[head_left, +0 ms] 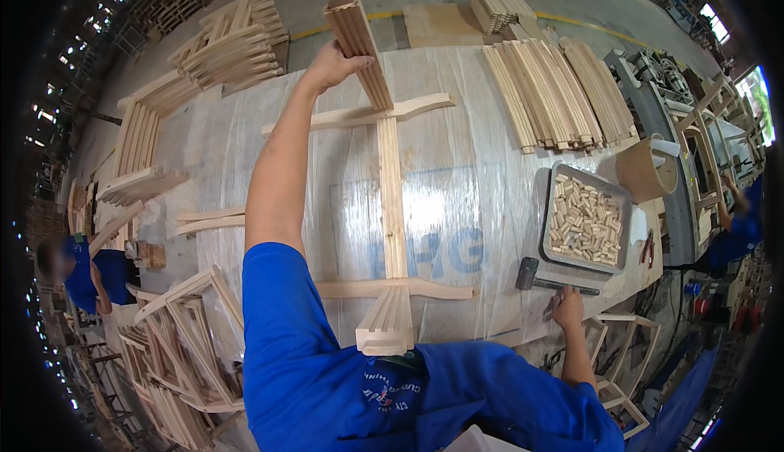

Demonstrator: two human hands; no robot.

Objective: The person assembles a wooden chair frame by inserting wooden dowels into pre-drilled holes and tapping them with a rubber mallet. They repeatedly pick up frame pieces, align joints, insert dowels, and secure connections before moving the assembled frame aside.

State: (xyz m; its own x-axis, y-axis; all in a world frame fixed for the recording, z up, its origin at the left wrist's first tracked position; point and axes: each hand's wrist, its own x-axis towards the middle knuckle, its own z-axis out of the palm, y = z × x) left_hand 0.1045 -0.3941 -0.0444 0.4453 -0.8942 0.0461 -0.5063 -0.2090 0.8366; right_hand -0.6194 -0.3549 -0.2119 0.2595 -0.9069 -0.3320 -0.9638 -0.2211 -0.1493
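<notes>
A wooden frame lies on the table, its straight rail [393,195] joining two curved crosspieces, a far one [425,107] and a near one [441,289]. At the far joint rises a grooved wooden post [356,44]. My left hand [333,68] is closed around this post, thumb across its side. Another post [389,321] stands at the near joint, close to my chest. Over at the right, my right hand [568,307] has its fingers curled at the handle of a dark-headed hammer [527,273], which lies in front of a tray.
The grey tray [545,231] holds many short wooden dowels. Behind it stand a brown bucket [641,166] and stacked slats [547,93]. Pliers [648,249] lie at the table's right edge. Wooden parts [147,138] pile at left; people work at both sides.
</notes>
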